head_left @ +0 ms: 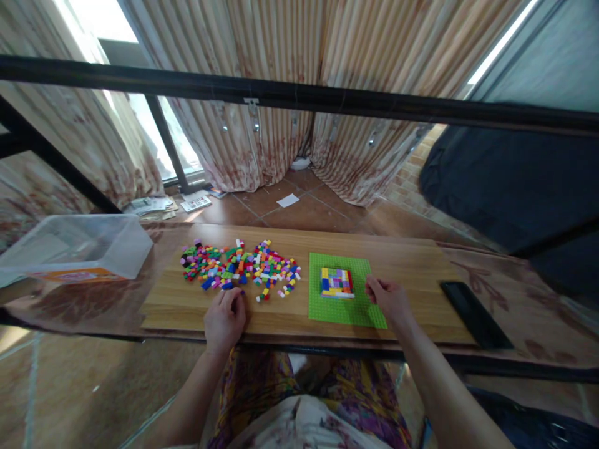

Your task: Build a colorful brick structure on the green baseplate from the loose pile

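Many small coloured toy bricks [276, 268] lie in a loose heap on a wooden board. My left hand [225, 319] rests at the near edge of that heap with its fingers curled in. Dark blue bricks show by its fingertips, but I cannot tell whether one is between them. To the right lies a green studded baseplate [322, 312], which carries a low rectangular build of bricks [337, 283] in mixed colours. Over the baseplate's right edge, my right hand [387, 298] is closed in a pinch, apart from the build. Whatever it may hold is too small to make out.
The wooden board [178, 312] lies on a cloth-covered table. A clear plastic box [88, 243] stands at the left, and a black phone [475, 315] overlaps the board's right end. A dark metal rail [299, 93] crosses beyond the table, before striped curtains [262, 143].
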A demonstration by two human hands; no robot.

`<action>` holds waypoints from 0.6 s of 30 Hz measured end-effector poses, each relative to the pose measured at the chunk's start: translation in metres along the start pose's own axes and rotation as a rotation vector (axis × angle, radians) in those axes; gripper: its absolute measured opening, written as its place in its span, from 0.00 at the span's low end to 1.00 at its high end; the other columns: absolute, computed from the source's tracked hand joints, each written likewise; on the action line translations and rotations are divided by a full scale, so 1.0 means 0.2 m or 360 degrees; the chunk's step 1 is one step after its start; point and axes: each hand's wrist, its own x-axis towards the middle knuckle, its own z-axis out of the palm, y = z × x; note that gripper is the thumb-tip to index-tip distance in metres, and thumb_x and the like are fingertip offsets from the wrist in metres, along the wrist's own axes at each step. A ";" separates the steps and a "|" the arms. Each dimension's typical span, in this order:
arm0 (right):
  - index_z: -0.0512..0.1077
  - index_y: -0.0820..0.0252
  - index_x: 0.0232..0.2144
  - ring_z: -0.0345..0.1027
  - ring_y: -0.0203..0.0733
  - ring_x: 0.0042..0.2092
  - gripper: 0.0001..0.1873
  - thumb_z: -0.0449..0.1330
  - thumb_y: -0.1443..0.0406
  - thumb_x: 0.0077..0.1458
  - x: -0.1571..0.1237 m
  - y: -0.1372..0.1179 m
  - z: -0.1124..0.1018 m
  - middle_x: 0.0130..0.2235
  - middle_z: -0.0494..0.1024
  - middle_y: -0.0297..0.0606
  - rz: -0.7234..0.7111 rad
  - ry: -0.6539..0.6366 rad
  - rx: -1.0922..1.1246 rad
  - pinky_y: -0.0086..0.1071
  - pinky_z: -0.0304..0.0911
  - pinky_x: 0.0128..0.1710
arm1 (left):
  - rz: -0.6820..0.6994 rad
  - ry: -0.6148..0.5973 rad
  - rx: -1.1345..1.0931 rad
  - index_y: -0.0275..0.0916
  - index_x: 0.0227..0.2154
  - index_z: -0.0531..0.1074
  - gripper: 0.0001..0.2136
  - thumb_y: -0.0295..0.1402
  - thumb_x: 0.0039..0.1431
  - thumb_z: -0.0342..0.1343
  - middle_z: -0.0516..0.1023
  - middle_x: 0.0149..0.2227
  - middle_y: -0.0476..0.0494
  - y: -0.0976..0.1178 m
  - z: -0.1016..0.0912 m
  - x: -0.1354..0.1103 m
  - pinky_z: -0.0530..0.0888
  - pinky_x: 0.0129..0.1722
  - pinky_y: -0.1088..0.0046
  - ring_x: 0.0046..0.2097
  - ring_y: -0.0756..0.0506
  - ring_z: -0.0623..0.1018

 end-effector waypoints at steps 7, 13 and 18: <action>0.70 0.61 0.19 0.61 0.34 0.23 0.24 0.57 0.47 0.50 -0.18 -0.12 0.05 0.19 0.69 0.33 -0.0244 -0.0058 -0.0061 0.26 0.55 0.23 | -0.0009 -0.0008 -0.0017 0.39 0.37 0.72 0.08 0.31 0.61 0.48 0.77 0.33 0.44 0.00 0.00 0.00 0.70 0.38 0.71 0.37 0.45 0.76; 0.75 0.58 0.29 0.69 0.40 0.33 0.17 0.53 0.54 0.56 -0.41 -0.19 0.32 0.30 0.77 0.36 -0.0549 -0.0564 -0.0329 0.30 0.61 0.33 | -0.0075 -0.0045 -0.0020 0.39 0.37 0.72 0.08 0.31 0.60 0.48 0.76 0.34 0.43 0.03 -0.01 -0.01 0.70 0.38 0.70 0.37 0.45 0.75; 0.75 0.57 0.35 0.70 0.41 0.35 0.13 0.51 0.62 0.58 -0.43 -0.19 0.53 0.34 0.77 0.38 -0.0774 -0.0669 -0.0507 0.33 0.62 0.37 | -0.0095 -0.0082 -0.0032 0.40 0.36 0.72 0.08 0.31 0.62 0.47 0.75 0.33 0.43 0.03 -0.02 -0.01 0.70 0.37 0.71 0.36 0.46 0.75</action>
